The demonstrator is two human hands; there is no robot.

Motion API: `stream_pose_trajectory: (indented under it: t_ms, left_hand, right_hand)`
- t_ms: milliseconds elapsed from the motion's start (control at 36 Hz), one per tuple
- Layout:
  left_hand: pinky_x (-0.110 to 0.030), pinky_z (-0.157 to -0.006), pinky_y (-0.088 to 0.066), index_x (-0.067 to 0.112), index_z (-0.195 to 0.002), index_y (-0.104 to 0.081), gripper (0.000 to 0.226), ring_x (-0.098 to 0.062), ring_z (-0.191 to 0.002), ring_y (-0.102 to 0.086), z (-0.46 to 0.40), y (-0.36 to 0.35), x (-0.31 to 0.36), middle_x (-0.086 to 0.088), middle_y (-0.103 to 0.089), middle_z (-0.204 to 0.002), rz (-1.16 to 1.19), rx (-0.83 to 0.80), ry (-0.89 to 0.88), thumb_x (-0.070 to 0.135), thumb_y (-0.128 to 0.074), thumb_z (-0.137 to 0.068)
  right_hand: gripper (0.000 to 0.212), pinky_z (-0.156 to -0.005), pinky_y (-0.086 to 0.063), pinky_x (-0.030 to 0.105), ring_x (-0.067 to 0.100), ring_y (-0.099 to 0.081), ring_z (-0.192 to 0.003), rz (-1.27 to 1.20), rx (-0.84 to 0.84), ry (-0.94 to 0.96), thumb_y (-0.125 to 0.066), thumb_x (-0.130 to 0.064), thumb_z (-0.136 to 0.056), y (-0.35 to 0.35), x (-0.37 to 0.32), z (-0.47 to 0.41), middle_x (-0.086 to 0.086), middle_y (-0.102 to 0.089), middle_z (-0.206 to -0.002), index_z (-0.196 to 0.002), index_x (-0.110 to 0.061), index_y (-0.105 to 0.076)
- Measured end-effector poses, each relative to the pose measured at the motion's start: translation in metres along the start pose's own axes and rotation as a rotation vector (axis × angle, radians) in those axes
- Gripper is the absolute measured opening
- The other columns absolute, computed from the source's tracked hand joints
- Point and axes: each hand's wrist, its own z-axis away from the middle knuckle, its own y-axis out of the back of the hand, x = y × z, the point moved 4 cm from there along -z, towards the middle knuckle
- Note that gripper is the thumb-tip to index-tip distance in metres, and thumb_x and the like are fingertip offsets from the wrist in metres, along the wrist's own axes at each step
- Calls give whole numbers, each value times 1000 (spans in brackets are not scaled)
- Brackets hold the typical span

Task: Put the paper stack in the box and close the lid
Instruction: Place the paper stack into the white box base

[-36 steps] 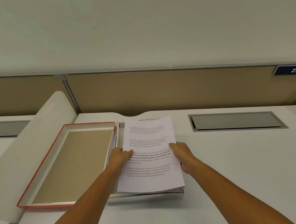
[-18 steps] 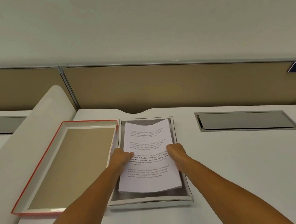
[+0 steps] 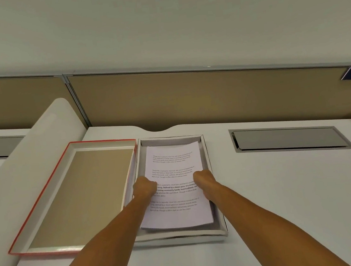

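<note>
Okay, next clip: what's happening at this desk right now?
A person is lowering a paper stack into an open white box on a white desk. The left hand holds the stack's left edge and the right hand its right edge. The stack sits inside the box walls; whether it lies flat on the bottom cannot be told. The red-edged lid lies upside down beside the box on the left, so closing is not yet done.

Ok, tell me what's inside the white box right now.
The paper stack lies in the box, left hand and right hand gripping its sides. Whatever lies beneath the sheets is covered.
</note>
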Motion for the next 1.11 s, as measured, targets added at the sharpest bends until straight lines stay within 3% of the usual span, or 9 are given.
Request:
stream_pose_trajectory:
  t_ms: [111, 194, 361, 417, 500, 639, 778, 861, 1111]
  left_hand:
    - [-27, -59, -47, 4, -86, -51, 10, -20, -63, -55, 1, -1, 0, -3, -52, -67, -9, 28, 4, 7, -59, -91]
    - [-22, -49, -41, 6, -82, -52, 10, -15, -57, -51, 2, 0, 1, -2, -53, -68, 6, 26, 3, 8, -58, -90]
    - [-22, -47, -40, 9, -76, -52, 20, -14, -57, -52, 2, 0, 4, -2, -55, -68, 60, 51, -3, 20, -59, -90]
    - [-23, -46, -40, 10, -71, -50, 23, -14, -56, -52, 3, 2, 4, -2, -54, -68, 72, 79, -5, 19, -60, -90]
    - [-22, -46, -39, 12, -65, -47, 29, -13, -54, -51, 2, 3, 3, -2, -54, -65, 60, 100, -23, 17, -60, -89]
    - [-28, -56, -45, 4, -85, -54, 38, -16, -61, -55, 4, 2, 3, -4, -57, -72, -7, 113, -66, 41, -59, -92]
    - [-32, -62, -45, 6, -86, -54, 56, -15, -60, -53, 4, 0, 2, -2, -54, -69, -90, 134, -87, 62, -49, -90]
    - [-33, -63, -46, 6, -83, -57, 61, -15, -60, -53, 3, 1, 2, -1, -53, -65, -93, 125, -102, 65, -45, -89]
    - [-32, -67, -49, 6, -92, -61, 67, -19, -70, -59, 2, 5, 4, -4, -60, -77, -182, 91, -111, 69, -41, -88]
  right_hand:
    - [18, -75, -46, 29, 23, -56, -89, 19, -18, 10, -42, -5, -97, -3, -1, 2, 12, -62, -103, -107, -4, -57]
    - [20, -78, -49, 31, 25, -61, -95, 34, -20, 29, -45, -5, -95, -2, -1, 3, 15, -67, -116, -109, 0, -59]
    - [36, -76, -47, 30, 30, -65, -110, 26, -19, 81, -52, -6, -91, -4, -2, 8, 22, -65, -125, -125, 6, -59]
    - [35, -72, -52, 28, 24, -67, -97, 24, -16, 109, -53, -5, -91, -3, -1, 11, 15, -67, -115, -124, 6, -58]
    - [12, -53, -44, 19, 9, -55, -67, 25, -15, 141, -54, -5, -91, -3, 2, 11, -1, -64, -83, -100, -10, -60]
    - [8, -55, -44, 22, 11, -60, -72, 20, -22, 141, -58, -6, -87, -5, 5, 12, -3, -60, -78, -93, -11, -57]
    - [27, -57, -44, 21, 11, -56, -76, 92, -43, 141, -65, -11, -84, 0, 6, 11, -4, -60, -87, -108, -13, -53]
    - [25, -64, -48, 24, 13, -57, -79, 116, -55, 116, -63, -10, -84, 1, 7, 8, 0, -62, -92, -108, -12, -54]
    - [23, -57, -43, 22, 9, -53, -74, 139, -63, 120, -55, -5, -86, 0, 8, 7, -6, -56, -84, -107, -10, -52]
